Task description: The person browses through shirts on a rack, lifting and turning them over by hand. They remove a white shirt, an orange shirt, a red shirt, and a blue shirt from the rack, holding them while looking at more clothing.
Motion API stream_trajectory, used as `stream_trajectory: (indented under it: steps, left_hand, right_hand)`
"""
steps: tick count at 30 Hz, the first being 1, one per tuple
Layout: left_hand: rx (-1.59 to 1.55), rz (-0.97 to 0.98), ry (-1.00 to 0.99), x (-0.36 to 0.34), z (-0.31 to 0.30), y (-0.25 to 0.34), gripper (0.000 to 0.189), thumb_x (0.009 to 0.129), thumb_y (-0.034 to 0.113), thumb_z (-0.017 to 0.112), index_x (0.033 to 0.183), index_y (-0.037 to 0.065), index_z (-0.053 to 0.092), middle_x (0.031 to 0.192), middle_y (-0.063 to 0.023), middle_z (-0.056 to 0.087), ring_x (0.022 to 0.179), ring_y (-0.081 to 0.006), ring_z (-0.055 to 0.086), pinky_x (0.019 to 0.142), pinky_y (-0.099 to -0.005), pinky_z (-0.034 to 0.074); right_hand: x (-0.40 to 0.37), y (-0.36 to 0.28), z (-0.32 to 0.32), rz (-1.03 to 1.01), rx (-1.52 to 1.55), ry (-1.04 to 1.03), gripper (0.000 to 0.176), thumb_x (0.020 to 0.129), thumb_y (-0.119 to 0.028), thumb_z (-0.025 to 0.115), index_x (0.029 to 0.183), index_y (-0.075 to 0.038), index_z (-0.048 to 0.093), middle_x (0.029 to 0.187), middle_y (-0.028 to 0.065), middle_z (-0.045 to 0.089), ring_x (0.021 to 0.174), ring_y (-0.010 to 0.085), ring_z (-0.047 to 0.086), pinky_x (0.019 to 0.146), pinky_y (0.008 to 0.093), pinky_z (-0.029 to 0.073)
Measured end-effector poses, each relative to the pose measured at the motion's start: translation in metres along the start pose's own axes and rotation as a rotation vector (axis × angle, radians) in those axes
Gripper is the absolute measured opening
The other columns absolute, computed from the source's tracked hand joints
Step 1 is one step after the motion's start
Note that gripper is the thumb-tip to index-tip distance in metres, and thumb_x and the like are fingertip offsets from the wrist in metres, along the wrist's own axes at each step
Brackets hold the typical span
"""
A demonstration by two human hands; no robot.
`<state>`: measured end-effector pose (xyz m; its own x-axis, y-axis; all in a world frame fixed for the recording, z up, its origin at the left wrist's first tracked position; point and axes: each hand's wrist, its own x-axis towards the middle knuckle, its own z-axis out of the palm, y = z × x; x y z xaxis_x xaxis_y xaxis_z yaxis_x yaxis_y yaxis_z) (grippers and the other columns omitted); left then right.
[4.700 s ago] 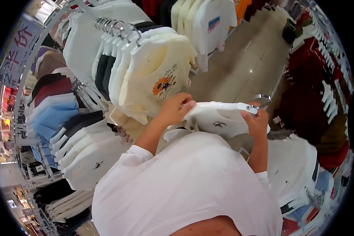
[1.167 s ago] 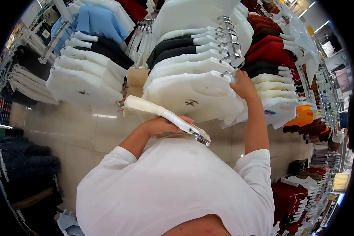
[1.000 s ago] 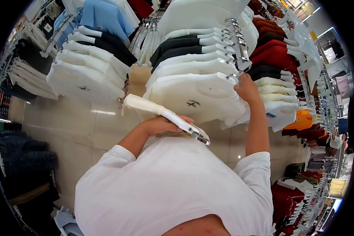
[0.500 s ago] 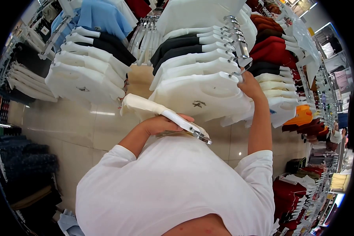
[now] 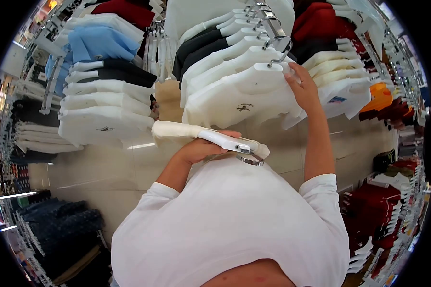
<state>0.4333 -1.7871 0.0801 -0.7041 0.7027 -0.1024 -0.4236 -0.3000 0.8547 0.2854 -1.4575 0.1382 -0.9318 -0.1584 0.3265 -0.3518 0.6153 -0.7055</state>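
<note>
Close to my body, my left hand grips a white hanger that carries a folded cream garment; the hanger's metal hook hangs toward my shirt. My right hand is raised at the front of a metal rail, its fingers apart beside the shoulder of the front white shirt. That shirt has a small dark print and hangs from the rail on a white hanger. White and black garments hang behind it.
A second rack at the left holds white, black and light blue shirts. Red garments and an orange one hang at the right. Folded dark jeans lie lower left, and tiled floor shows below.
My right hand has come off the front hanger's hook area, its fingers now spread. The held hanger has shifted slightly right and its hook has turned down. The whole view has shifted.
</note>
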Motion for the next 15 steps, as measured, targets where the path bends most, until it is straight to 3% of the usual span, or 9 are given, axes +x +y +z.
stream_trajectory:
  steps: [3,6,12,15]
  left_hand:
    - [-0.023,-0.023,0.006,0.0,0.004,0.001,0.051,0.09,0.005,0.064,0.139,0.003,0.05,0.131,-0.0079,0.059,0.123,-0.0172,0.054,0.103,-0.0313,0.044]
    - [-0.034,-0.062,-0.013,0.001,0.008,0.004,0.056,0.091,0.006,0.062,0.143,0.002,0.044,0.134,-0.0093,0.057,0.125,-0.0186,0.052,0.104,-0.0319,0.043]
    - [-0.101,-0.139,0.02,0.004,0.021,0.011,0.055,0.093,0.008,0.061,0.145,0.005,0.042,0.137,-0.0079,0.054,0.126,-0.0174,0.052,0.106,-0.0304,0.042]
    - [-0.16,-0.139,0.008,0.01,0.02,0.006,0.055,0.094,0.008,0.061,0.145,0.007,0.043,0.138,-0.0067,0.053,0.125,-0.0169,0.052,0.107,-0.0301,0.043]
  right_hand:
    - [-0.016,0.012,0.007,-0.129,-0.231,0.136,0.05,0.096,-0.033,0.06,0.134,-0.003,0.053,0.14,0.0199,0.048,0.129,0.0341,0.047,0.106,0.0388,0.039]
    - [-0.035,0.017,0.007,-0.02,-0.153,0.24,0.05,0.096,-0.031,0.059,0.135,-0.001,0.052,0.143,0.0221,0.045,0.131,0.0362,0.044,0.109,0.0402,0.036]
    - [-0.1,0.022,0.022,0.022,-0.146,0.343,0.044,0.093,-0.024,0.063,0.128,0.0,0.056,0.136,0.0205,0.053,0.126,0.0354,0.05,0.107,0.0395,0.038]
    - [-0.132,0.009,0.037,0.057,-0.005,0.297,0.038,0.091,-0.021,0.065,0.122,0.0,0.06,0.127,0.0189,0.059,0.122,0.0329,0.054,0.106,0.0381,0.039]
